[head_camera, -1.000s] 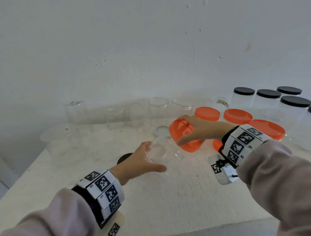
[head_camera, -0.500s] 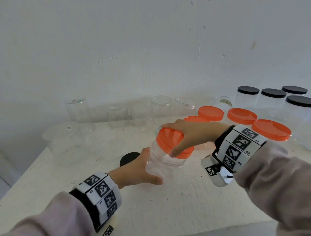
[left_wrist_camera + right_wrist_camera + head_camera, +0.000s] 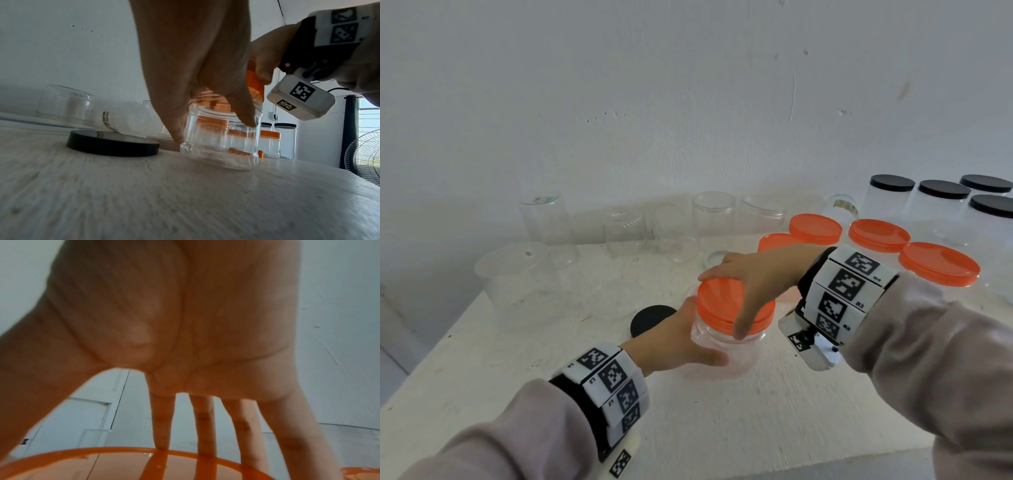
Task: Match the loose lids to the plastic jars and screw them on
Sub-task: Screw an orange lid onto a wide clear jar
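Observation:
A clear plastic jar (image 3: 726,346) stands upright on the white table (image 3: 722,428), with an orange lid (image 3: 719,301) sitting on its mouth. My left hand (image 3: 681,339) grips the jar's side, thumb in front and fingers behind; the left wrist view shows the same jar (image 3: 222,141) under that hand (image 3: 205,97). My right hand (image 3: 750,284) reaches over the lid from the right, fingers and thumb curled round its rim. In the right wrist view the hand (image 3: 185,353) spans the orange lid (image 3: 123,467).
A loose black lid (image 3: 650,318) lies left of the jar. Several open clear jars (image 3: 712,212) line the wall. Orange-lidded jars (image 3: 938,263) and black-lidded jars (image 3: 941,195) stand at the right. Clear tubs (image 3: 517,274) sit at the left.
The jar went from tilted in my left hand to upright on the table. My right hand brought the orange lid down flat onto its mouth.

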`<state>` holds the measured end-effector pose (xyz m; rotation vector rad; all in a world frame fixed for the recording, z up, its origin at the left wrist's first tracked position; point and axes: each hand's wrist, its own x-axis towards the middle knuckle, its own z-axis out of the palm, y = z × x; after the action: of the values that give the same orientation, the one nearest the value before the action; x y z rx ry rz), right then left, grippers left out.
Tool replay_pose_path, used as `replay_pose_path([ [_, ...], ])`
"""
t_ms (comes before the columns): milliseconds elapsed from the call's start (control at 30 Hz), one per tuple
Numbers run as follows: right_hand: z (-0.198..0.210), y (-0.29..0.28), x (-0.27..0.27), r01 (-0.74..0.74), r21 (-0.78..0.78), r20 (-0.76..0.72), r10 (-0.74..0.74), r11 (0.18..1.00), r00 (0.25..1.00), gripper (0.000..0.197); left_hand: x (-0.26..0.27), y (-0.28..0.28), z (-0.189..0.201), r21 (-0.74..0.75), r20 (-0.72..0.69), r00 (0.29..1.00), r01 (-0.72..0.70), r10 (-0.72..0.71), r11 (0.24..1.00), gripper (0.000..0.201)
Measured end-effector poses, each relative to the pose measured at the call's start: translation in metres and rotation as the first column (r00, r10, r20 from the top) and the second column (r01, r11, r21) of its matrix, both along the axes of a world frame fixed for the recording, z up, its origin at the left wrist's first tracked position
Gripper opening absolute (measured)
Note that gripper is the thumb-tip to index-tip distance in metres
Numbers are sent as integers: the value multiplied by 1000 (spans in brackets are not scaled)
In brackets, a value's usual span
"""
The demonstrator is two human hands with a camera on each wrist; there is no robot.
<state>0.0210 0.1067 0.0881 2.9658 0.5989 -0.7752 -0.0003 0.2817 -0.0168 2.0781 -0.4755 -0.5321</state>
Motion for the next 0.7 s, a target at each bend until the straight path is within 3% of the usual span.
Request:
replay_pose_path([
  [133, -2, 1, 0, -15, -8, 3, 15, 1000, 1000, 103, 0, -1, -2, -23, 13, 1000, -19, 19, 1000, 107],
  [700, -19, 5, -7, 20, 17, 47, -21, 1000, 999, 103, 3, 1, -4, 7, 5, 994, -105, 105, 994, 101],
])
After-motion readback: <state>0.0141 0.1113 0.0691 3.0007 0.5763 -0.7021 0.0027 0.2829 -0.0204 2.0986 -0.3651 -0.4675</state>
